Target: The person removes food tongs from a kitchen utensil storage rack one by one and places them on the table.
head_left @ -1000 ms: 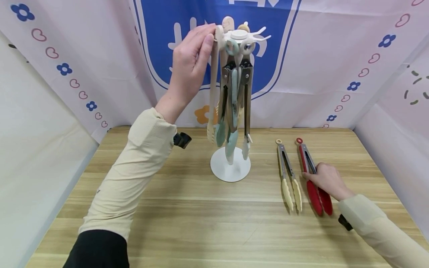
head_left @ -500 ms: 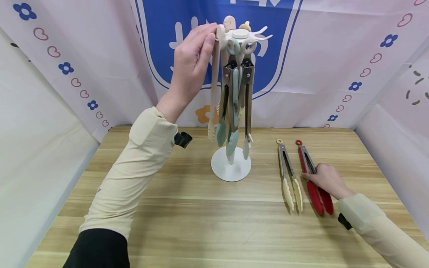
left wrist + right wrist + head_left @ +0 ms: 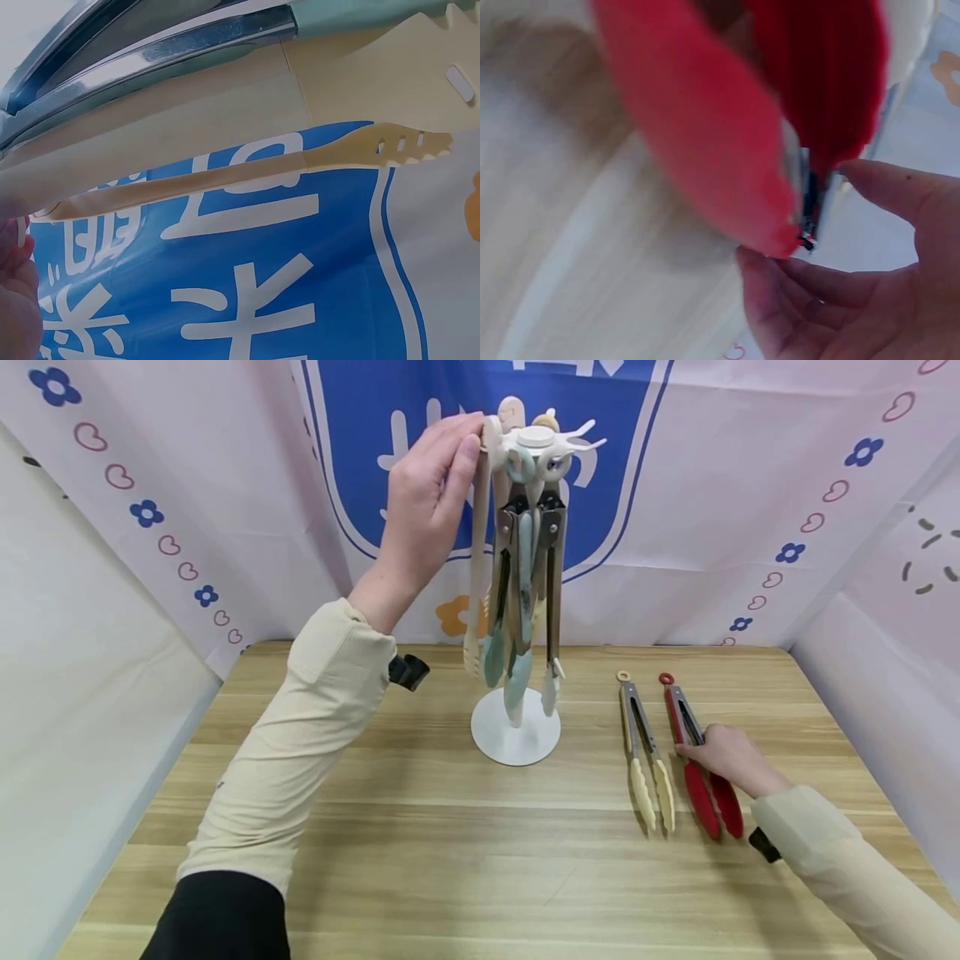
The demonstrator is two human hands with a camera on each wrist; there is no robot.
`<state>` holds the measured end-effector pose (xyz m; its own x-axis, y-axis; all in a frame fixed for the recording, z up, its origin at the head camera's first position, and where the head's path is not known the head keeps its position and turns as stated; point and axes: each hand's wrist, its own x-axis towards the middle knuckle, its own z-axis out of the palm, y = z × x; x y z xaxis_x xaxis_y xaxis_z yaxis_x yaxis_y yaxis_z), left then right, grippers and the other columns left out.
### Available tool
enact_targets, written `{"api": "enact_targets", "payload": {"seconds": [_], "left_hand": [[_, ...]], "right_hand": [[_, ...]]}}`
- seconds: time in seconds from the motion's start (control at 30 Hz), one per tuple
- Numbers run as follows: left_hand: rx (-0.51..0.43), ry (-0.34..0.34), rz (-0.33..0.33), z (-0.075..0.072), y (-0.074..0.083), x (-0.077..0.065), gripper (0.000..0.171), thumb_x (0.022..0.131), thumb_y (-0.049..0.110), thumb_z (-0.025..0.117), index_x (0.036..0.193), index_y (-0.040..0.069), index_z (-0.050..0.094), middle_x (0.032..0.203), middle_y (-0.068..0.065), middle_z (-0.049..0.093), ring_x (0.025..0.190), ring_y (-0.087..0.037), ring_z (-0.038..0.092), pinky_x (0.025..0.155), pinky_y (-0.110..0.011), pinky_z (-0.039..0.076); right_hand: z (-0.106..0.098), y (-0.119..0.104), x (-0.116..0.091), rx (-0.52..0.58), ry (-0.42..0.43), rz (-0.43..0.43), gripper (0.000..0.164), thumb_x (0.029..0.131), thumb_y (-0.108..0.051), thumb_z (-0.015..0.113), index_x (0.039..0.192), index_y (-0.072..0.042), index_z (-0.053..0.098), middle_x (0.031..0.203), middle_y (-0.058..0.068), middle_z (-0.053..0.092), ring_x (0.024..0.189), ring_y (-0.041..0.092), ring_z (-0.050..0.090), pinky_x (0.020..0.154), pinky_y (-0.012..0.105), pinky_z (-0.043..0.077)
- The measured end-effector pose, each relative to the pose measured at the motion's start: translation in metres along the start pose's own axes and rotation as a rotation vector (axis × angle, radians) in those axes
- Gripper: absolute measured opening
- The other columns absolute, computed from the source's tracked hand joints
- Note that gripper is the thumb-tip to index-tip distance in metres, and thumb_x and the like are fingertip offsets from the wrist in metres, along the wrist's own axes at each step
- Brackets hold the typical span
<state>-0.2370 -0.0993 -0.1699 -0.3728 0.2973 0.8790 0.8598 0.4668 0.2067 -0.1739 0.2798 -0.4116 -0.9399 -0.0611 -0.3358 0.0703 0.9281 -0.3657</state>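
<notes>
In the head view my left hand [image 3: 427, 481] is up at the top of a white hanging rack [image 3: 516, 727], pinching one of its prongs beside a hung beige pair of tongs [image 3: 477, 568]. The left wrist view shows only fingertips at its left edge, by the ends of the beige tongs [image 3: 225, 176]. My right hand [image 3: 735, 757] grips the red tongs [image 3: 703, 802] midway along, low over the table. Blurred red tips [image 3: 697, 127] fill much of the right wrist view, with thumb and fingers on either side of the shaft. Pale yellow tongs [image 3: 642, 760] lie to their left.
More tongs hang from the rack, with light green tips [image 3: 517, 677] and white tips [image 3: 551, 689]. Bare prongs [image 3: 588, 437] stick out on the rack's right side. A printed curtain [image 3: 690, 527] stands behind the wooden table [image 3: 480, 868].
My right hand and the red tongs have shifted very slightly up and left in the last half second. The left hand stays at the rack's top.
</notes>
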Motion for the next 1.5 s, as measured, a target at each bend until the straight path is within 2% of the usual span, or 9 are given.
{"api": "enact_targets", "payload": {"seconds": [0.17,0.37,0.5,0.6,0.7,0.87,1.17,1.37,1.5], "left_hand": [[-0.010,0.007,-0.008,0.001,0.000,0.000,0.030,0.096,0.006,0.040,0.116,-0.011,0.056,0.120,-0.023,0.055,0.120,-0.021,0.047,0.104,-0.020,0.029],[0.001,0.026,-0.029,0.002,0.001,-0.001,0.030,0.096,0.007,0.041,0.118,-0.008,0.056,0.122,-0.020,0.055,0.122,-0.017,0.045,0.104,-0.019,0.028],[0.034,0.029,-0.027,0.002,0.002,-0.001,0.032,0.096,0.007,0.040,0.121,-0.007,0.054,0.124,-0.018,0.054,0.124,-0.014,0.042,0.105,-0.019,0.026],[0.027,0.049,-0.025,0.003,0.003,-0.001,0.032,0.096,0.007,0.040,0.121,-0.006,0.053,0.125,-0.018,0.053,0.124,-0.013,0.042,0.105,-0.019,0.026],[0.005,0.064,-0.014,0.003,0.004,-0.001,0.031,0.096,0.005,0.041,0.122,-0.006,0.053,0.125,-0.018,0.053,0.123,-0.013,0.043,0.104,-0.020,0.027],[-0.036,0.056,-0.007,0.003,0.004,-0.002,0.031,0.096,0.005,0.040,0.122,-0.006,0.053,0.120,-0.018,0.056,0.115,-0.013,0.050,0.099,-0.019,0.035],[-0.019,0.018,0.010,0.001,0.003,0.000,0.032,0.097,0.006,0.039,0.121,-0.007,0.053,0.110,-0.019,0.059,0.101,-0.018,0.055,0.089,-0.018,0.042],[-0.014,0.012,0.011,0.000,0.004,0.001,0.032,0.097,0.006,0.038,0.121,-0.007,0.053,0.110,-0.020,0.059,0.101,-0.018,0.054,0.089,-0.018,0.042],[-0.010,0.007,0.016,-0.001,0.004,0.002,0.032,0.097,0.006,0.038,0.122,-0.008,0.053,0.111,-0.020,0.059,0.102,-0.018,0.054,0.090,-0.018,0.041]], "right_hand": [[-0.007,-0.007,-0.002,0.028,0.001,0.014,0.037,0.087,-0.030,0.054,0.076,0.005,0.049,0.061,0.009,0.047,0.048,0.013,0.044,0.043,0.025,0.041],[-0.022,-0.022,-0.006,0.019,0.075,-0.060,0.036,0.089,-0.030,0.052,0.074,0.003,0.050,0.060,0.007,0.045,0.050,0.016,0.041,0.044,0.027,0.035],[-0.029,-0.034,-0.008,0.026,0.101,-0.094,0.044,0.089,-0.029,0.052,0.094,0.014,0.054,0.069,0.013,0.054,0.057,0.018,0.047,0.048,0.027,0.037],[-0.033,-0.042,-0.009,0.040,0.118,-0.111,0.049,0.089,-0.029,0.053,0.106,0.016,0.051,0.073,0.014,0.055,0.061,0.020,0.048,0.050,0.027,0.038],[-0.037,-0.049,-0.010,0.062,0.140,-0.134,0.049,0.090,-0.030,0.053,0.109,0.015,0.051,0.080,0.020,0.058,0.067,0.026,0.052,0.055,0.033,0.043],[-0.045,-0.062,-0.012,0.093,0.179,-0.191,0.054,0.091,-0.031,0.051,0.116,0.017,0.047,0.108,0.034,0.054,0.096,0.042,0.054,0.076,0.050,0.047],[-0.065,-0.082,-0.016,0.131,0.249,-0.298,0.051,0.093,-0.030,0.049,0.120,0.013,0.046,0.118,0.033,0.050,0.107,0.045,0.047,0.088,0.056,0.040],[-0.076,-0.097,-0.017,0.167,0.314,-0.374,0.049,0.092,-0.029,0.050,0.122,0.011,0.046,0.118,0.031,0.051,0.106,0.046,0.048,0.089,0.056,0.039],[-0.083,-0.105,-0.015,0.209,0.329,-0.397,0.048,0.093,-0.026,0.051,0.124,0.009,0.045,0.117,0.029,0.051,0.107,0.044,0.050,0.087,0.052,0.044]]}}
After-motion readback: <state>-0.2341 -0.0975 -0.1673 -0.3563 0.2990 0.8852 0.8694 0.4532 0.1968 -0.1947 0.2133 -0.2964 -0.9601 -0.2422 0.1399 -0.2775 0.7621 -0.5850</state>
